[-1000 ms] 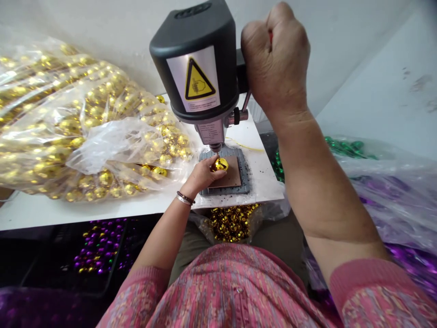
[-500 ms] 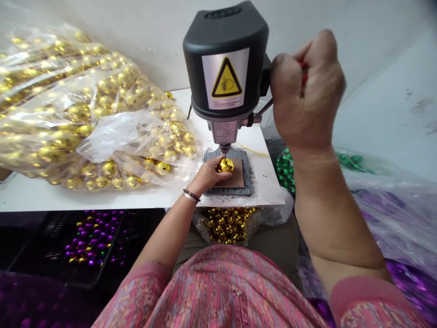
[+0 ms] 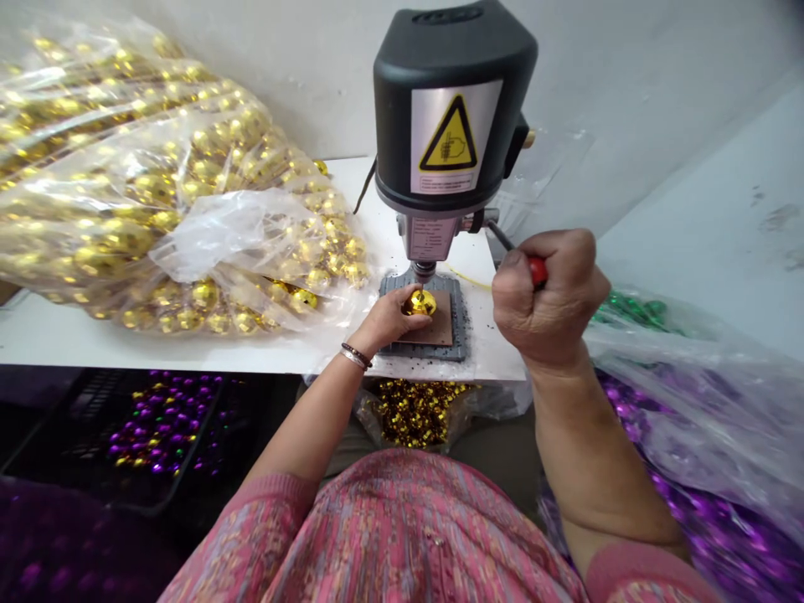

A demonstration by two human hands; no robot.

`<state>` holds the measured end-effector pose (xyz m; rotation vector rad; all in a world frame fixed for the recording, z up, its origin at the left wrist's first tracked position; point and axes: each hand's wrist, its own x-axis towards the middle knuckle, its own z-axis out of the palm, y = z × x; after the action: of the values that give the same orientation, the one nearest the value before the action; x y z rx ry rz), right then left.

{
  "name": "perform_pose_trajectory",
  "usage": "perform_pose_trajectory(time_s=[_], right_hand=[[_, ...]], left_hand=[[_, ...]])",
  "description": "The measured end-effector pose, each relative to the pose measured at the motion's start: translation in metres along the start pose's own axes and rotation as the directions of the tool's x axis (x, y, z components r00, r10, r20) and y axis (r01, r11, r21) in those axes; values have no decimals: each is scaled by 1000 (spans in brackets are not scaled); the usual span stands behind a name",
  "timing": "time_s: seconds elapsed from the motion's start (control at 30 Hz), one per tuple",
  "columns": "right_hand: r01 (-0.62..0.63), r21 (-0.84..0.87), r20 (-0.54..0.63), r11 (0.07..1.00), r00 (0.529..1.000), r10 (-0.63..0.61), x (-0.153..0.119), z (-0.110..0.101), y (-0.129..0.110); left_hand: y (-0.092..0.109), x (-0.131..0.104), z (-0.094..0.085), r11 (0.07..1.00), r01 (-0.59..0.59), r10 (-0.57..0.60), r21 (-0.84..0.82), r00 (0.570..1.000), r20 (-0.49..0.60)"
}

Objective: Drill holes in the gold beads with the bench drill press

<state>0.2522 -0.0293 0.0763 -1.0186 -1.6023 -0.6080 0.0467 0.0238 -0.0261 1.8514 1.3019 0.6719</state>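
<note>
A shiny gold faceted ball sits on a brown board under the bit of a black-topped drill press. My left hand is closed round the ball's left side, thumb in front and fingers behind. The thin drill bit meets the top of the ball; how deep it goes I cannot tell. To the right, my right hand is wrapped round the red-knobbed feed lever of the press.
A clear plastic bag of gold balls fills the table's left side. Gold beads lie in plastic at my lap. A black crate with purple beads stands below left. Bagged purple pieces and green ones lie at right.
My right hand has come down from beside the motor housing, pulling the lever lower. My left hand still holds the ball on the board. The whole view has shifted slightly.
</note>
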Motion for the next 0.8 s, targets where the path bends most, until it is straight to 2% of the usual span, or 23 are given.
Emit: perform_pose_trajectory(time_s=[0.13,0.27,0.5,0.8], right_hand=[[28,-78,-35,997,999,-30,-6,4,-2],[-10,-115,-102,993,995,-2,-13,9,-5],[-79,6,-168,997,983,78,-23,17,-7],[-130,60,-165,990,977,138,-37,23,-9]], left_hand=[[1,-1,1,1000,0,0,-2,999,-32],[5,-3,1,1000,-6,7,18,999,-47],[11,-4,0,999,23,-22,27,999,-24],[9,-4,0,999,-4,5,49,999,-32]])
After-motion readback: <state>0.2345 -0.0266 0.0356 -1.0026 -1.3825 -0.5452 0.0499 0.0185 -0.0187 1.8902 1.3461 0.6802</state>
